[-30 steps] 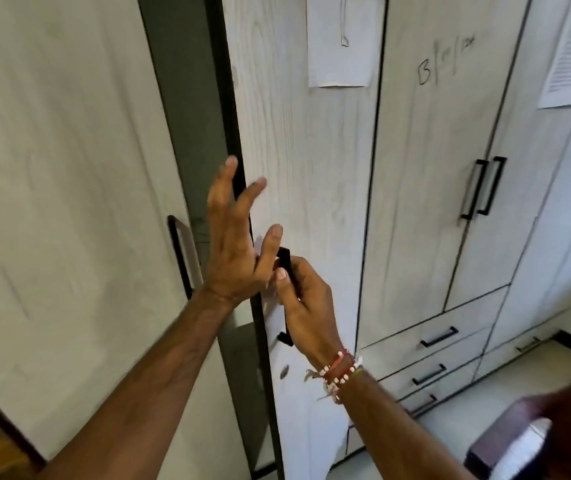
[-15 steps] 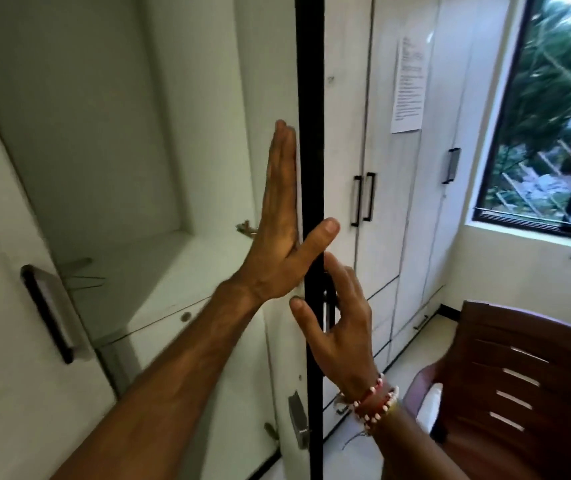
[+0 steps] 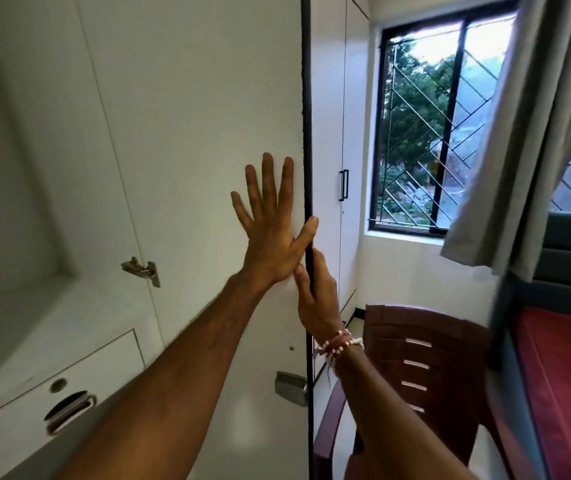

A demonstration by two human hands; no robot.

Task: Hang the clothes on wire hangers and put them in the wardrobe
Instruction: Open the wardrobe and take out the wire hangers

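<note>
Palm flat, the left hand (image 3: 270,237) presses, open and spread, against the inner face of the swung-out wardrobe door (image 3: 207,116), its thumb reaching across the door's black edge (image 3: 306,98). Just below, touching it, the right hand (image 3: 318,299) curls round that same edge and grips it; beaded bracelets (image 3: 337,346) circle its wrist. Left of the door the wardrobe stands open, showing a white shelf (image 3: 52,323), a drawer (image 3: 34,393) under it and a metal hinge (image 3: 142,270). A brown plastic chair (image 3: 415,341) stands beyond the door, beneath a barred window (image 3: 433,133).
</note>
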